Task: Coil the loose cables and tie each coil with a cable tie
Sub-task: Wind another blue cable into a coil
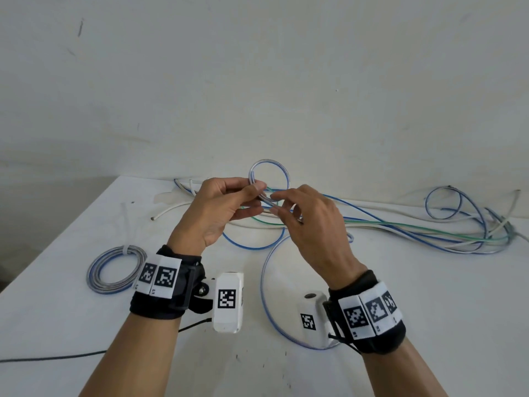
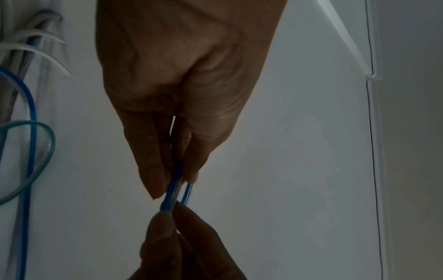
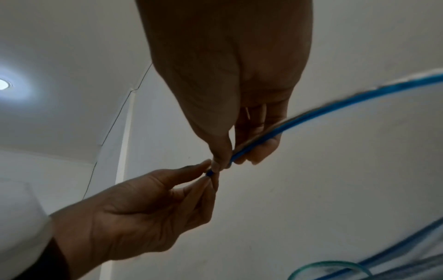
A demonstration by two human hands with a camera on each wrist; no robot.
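Observation:
A clear cable with a blue stripe (image 1: 287, 179) forms a small loop held above the white table (image 1: 429, 296). My left hand (image 1: 257, 190) pinches the loop's lower left side between thumb and fingers. Just to its right, my right hand (image 1: 276, 203) pinches the same cable. A long strand (image 1: 262, 282) arcs down past my right wrist. The left wrist view shows my left hand (image 2: 178, 181) gripping two blue strands (image 2: 176, 189), with the right fingertips (image 2: 167, 219) below. In the right wrist view my right hand (image 3: 225, 164) pinches the cable (image 3: 311, 115).
A finished coil (image 1: 98, 275) bound with a white tie (image 1: 125, 249) lies at the left. Loose blue, green and white cables (image 1: 458, 233) are tangled across the back and right. Thin pale ties (image 1: 126, 216) lie behind the coil. A black wire (image 1: 57, 358) crosses the near left.

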